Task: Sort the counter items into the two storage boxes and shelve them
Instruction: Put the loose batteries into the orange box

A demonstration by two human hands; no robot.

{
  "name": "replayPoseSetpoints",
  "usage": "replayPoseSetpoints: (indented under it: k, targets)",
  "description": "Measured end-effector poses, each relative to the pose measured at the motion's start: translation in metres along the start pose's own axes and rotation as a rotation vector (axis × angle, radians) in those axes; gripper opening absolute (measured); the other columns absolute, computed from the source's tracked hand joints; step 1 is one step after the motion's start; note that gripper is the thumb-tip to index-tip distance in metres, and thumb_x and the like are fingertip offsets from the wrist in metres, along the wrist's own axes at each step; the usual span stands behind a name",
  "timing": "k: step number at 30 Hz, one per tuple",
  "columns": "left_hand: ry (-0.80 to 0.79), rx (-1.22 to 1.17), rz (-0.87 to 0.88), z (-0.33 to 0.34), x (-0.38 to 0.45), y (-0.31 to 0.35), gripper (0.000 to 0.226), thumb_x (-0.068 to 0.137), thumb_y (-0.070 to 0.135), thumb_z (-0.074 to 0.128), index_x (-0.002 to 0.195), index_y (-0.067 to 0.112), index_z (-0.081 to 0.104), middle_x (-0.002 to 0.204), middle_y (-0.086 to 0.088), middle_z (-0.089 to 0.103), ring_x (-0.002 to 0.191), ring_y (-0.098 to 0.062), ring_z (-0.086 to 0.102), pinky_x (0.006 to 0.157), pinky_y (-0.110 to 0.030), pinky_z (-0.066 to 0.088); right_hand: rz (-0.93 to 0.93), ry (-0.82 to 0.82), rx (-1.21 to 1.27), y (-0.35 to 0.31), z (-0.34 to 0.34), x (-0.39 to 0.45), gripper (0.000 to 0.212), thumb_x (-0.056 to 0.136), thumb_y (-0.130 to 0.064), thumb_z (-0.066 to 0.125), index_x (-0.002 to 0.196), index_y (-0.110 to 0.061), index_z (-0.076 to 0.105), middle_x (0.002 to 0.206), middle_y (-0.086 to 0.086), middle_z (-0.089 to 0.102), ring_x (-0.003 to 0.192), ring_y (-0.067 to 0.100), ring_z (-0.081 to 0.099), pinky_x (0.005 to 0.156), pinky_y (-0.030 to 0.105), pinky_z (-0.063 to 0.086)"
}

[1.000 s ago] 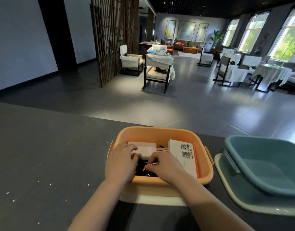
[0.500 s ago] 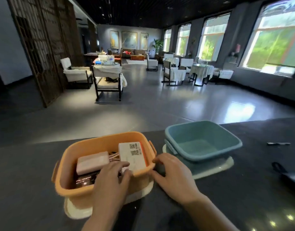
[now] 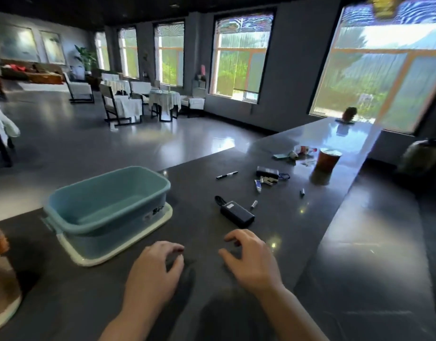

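Observation:
An empty teal storage box [image 3: 106, 200] stands on its white lid [image 3: 118, 248] on the dark counter [image 3: 347, 279]. Only a corner of the orange box [image 3: 0, 279] shows at the left edge. My left hand [image 3: 154, 274] and my right hand [image 3: 252, 259] hover over the counter with loosely curled fingers, holding nothing. Beyond my right hand lies a black power adapter [image 3: 236, 213]. Farther right lie a black pen [image 3: 226, 175], a small marker [image 3: 254, 205], a black device with a blue cord [image 3: 267, 172] and a small tube [image 3: 257, 185].
An orange can [image 3: 328, 158] and some small packets [image 3: 294, 153] sit farther down the counter, with a potted plant [image 3: 348, 114] at its far end. Chairs and clothed tables stand on the floor beyond. A lower counter ledge runs along the right.
My view has swung right, off the orange box. Both hands have left that box and now hover over the counter in front of the black adapter.

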State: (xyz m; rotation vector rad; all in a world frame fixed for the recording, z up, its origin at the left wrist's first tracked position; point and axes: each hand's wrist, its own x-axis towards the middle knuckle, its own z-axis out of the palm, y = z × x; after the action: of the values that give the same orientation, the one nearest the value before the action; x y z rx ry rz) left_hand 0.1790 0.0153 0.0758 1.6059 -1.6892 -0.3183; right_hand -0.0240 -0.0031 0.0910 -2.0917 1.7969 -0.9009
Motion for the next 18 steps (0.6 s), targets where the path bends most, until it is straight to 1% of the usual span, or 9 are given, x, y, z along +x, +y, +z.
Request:
replayPoseSetpoints:
  k: [4, 7, 9, 12, 16, 18]
  targets:
    - [0.010, -0.077, 0.038, 0.067, 0.009, 0.067, 0.017, 0.080, 0.021, 0.069, 0.092, 0.033, 0.068, 0.094, 0.020, 0.061, 0.096, -0.010, 0.058, 0.082, -0.026, 0.044, 0.034, 0.057, -0.015, 0.076, -0.061, -0.003, 0.023, 0.082, -0.041, 0.066, 0.102, -0.031, 0.063, 0.098, -0.024, 0.054, 0.092, -0.002, 0.055, 0.079, 0.018, 0.043]
    - [0.013, -0.106, 0.032, 0.120, 0.015, 0.105, 0.017, 0.080, 0.018, 0.070, 0.092, 0.029, 0.070, 0.096, 0.015, 0.064, 0.098, -0.012, 0.059, 0.088, -0.029, 0.044, 0.051, 0.072, -0.026, 0.132, -0.100, -0.003, 0.022, 0.082, -0.039, 0.066, 0.101, -0.029, 0.064, 0.099, -0.020, 0.057, 0.090, 0.000, 0.055, 0.080, 0.020, 0.044]
    - [0.033, -0.129, -0.010, 0.150, 0.020, 0.126, 0.016, 0.080, 0.018, 0.070, 0.093, 0.028, 0.071, 0.095, 0.012, 0.065, 0.098, -0.013, 0.059, 0.084, -0.029, 0.044, 0.066, 0.064, -0.025, 0.164, -0.120, -0.001, 0.022, 0.081, -0.038, 0.066, 0.101, -0.029, 0.065, 0.098, -0.018, 0.058, 0.086, -0.002, 0.055, 0.078, 0.018, 0.043]
    - [0.015, -0.136, -0.044, 0.186, 0.026, 0.151, 0.016, 0.081, 0.017, 0.069, 0.093, 0.028, 0.070, 0.096, 0.012, 0.064, 0.098, -0.014, 0.058, 0.083, -0.029, 0.044, 0.105, 0.053, -0.006, 0.203, -0.142, 0.003, 0.019, 0.079, -0.037, 0.066, 0.097, -0.031, 0.064, 0.091, -0.019, 0.057, 0.079, -0.003, 0.054, 0.072, 0.014, 0.042]
    - [0.009, -0.107, -0.065, 0.213, 0.041, 0.170, 0.016, 0.081, 0.019, 0.069, 0.093, 0.031, 0.069, 0.096, 0.016, 0.064, 0.095, -0.010, 0.057, 0.079, -0.026, 0.042, 0.137, 0.045, 0.031, 0.240, -0.151, 0.019, 0.013, 0.078, -0.037, 0.068, 0.090, -0.037, 0.062, 0.084, -0.024, 0.056, 0.079, -0.007, 0.055, 0.066, 0.008, 0.038]
    - [0.018, -0.073, -0.073, 0.224, 0.053, 0.171, 0.016, 0.082, 0.020, 0.068, 0.093, 0.031, 0.069, 0.096, 0.019, 0.063, 0.095, -0.007, 0.057, 0.076, -0.023, 0.039, 0.146, 0.050, 0.050, 0.256, -0.147, 0.032, 0.013, 0.078, -0.037, 0.068, 0.089, -0.037, 0.062, 0.082, -0.023, 0.055, 0.077, -0.007, 0.054, 0.064, 0.008, 0.037]
